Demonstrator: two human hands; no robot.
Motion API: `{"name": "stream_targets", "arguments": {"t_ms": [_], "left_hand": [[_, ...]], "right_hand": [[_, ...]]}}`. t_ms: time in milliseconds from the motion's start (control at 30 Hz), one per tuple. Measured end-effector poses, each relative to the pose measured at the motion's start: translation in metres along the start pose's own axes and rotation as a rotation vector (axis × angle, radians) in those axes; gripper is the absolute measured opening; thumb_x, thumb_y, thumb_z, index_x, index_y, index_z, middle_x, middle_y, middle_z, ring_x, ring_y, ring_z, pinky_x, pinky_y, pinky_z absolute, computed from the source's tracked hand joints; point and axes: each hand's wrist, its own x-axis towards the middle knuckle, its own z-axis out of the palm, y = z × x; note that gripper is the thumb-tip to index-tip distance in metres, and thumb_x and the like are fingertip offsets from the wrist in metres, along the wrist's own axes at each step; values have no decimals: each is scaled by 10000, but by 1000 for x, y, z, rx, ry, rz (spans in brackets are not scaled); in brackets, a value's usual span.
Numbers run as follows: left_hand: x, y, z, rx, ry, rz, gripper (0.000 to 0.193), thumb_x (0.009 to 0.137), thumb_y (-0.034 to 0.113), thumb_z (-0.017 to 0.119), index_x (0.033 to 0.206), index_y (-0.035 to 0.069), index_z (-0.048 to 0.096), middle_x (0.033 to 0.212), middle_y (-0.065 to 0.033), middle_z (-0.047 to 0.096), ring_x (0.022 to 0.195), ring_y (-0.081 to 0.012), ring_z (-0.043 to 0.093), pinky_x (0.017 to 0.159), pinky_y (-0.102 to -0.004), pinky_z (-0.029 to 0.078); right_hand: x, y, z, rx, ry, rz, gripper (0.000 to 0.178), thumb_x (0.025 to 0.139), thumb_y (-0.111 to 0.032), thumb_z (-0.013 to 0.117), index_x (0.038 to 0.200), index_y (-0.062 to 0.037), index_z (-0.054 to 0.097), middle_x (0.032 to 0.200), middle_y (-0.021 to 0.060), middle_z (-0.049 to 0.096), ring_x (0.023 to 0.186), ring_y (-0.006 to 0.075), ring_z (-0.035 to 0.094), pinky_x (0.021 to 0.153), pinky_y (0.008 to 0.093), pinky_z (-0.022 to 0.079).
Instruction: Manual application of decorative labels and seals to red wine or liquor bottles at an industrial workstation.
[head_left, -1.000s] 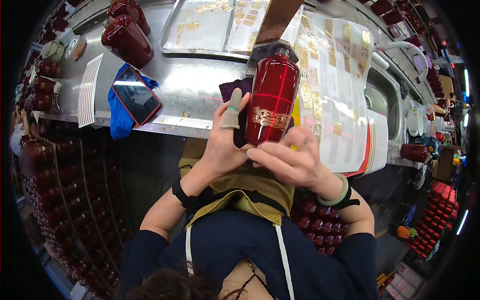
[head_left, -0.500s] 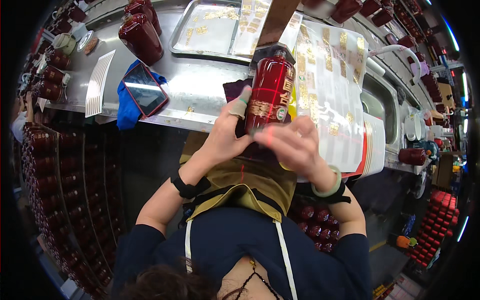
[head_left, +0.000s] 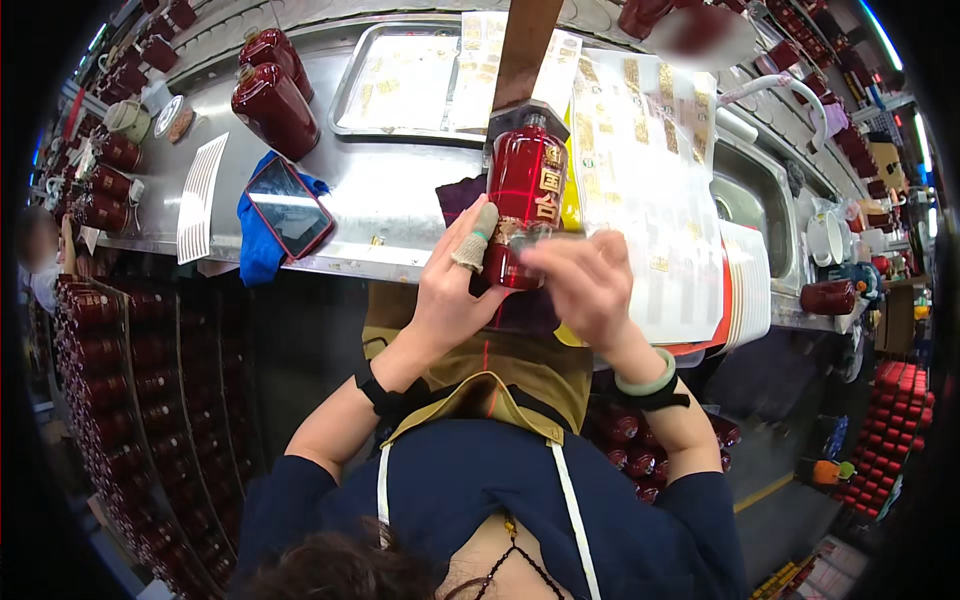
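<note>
1. Head view: from my remote seat I have the red bottle (head_left: 518, 180) near the middle, neck pointing away from the person and base toward them, at the near edge of the bench (head_left: 370, 190).

2. Its neck end lies by a dark block (head_left: 499, 122) at the foot of a wooden post (head_left: 526, 60). I take the block as a rest that steadies the bottle, though I can't make out whether they touch.

3. The left hand (head_left: 445, 302) is partly curled along the bottle's left side, thumb by the base; I read this as a grip to keep it from rolling. One finger wears a knit sleeve (head_left: 468, 256), perhaps for protection or wiping.

4. The right hand (head_left: 592, 295) is at the bottle's lower right, fingers bent and fingertips reaching over its face near the base. Motion blurs them, so I can't tell how far open they are or whether they hold anything.

5. So the bottle sits between the two hands, slightly beyond them, with its gold lettering toward the right-hand side.

6. The gold-patterned sheets (head_left: 650, 215) are spread just right of the bottle, probably for easy reach by the right hand.

7. Left of the work, the phone (head_left: 289, 208) rests on a blue cloth (head_left: 262, 255), which I'd guess shields it from the metal.
</note>
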Motion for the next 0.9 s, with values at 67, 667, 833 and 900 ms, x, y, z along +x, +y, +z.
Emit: {"name": "stream_targets", "arguments": {"t_ms": [67,667,833,900], "left_hand": [[0,-3,0,-14,1,7,974,671,-3,892,1550,-42,473,1551,-268,529,1392,-441,559,1150,-460,484],[11,12,-4,196,-168,40,833,758,162,913,1521,201,582,1593,-310,366,1379,-497,493,1122,-548,468],[10,13,4,277,-160,102,623,851,98,814,1442,224,660,1567,-353,366,1360,-539,491,1121,-587,466],[10,14,2,301,-168,121,571,842,110,819,1392,205,701,1584,-354,354,1368,-532,492,1124,-573,467]], "right_hand": [[-1,-2,5,150,-59,-91,206,858,-69,780,1055,-126,792,981,24,760,835,206,633,804,370,475],[-5,39,-20,33,338,450,186,929,22,770,1105,1,712,1000,119,709,852,208,683,755,305,553],[-1,34,-12,98,264,482,182,946,20,751,1123,24,708,1002,127,708,875,203,702,780,303,563],[1,33,-10,107,287,445,182,946,22,750,1123,23,709,1000,129,710,875,206,702,781,304,562]]}}
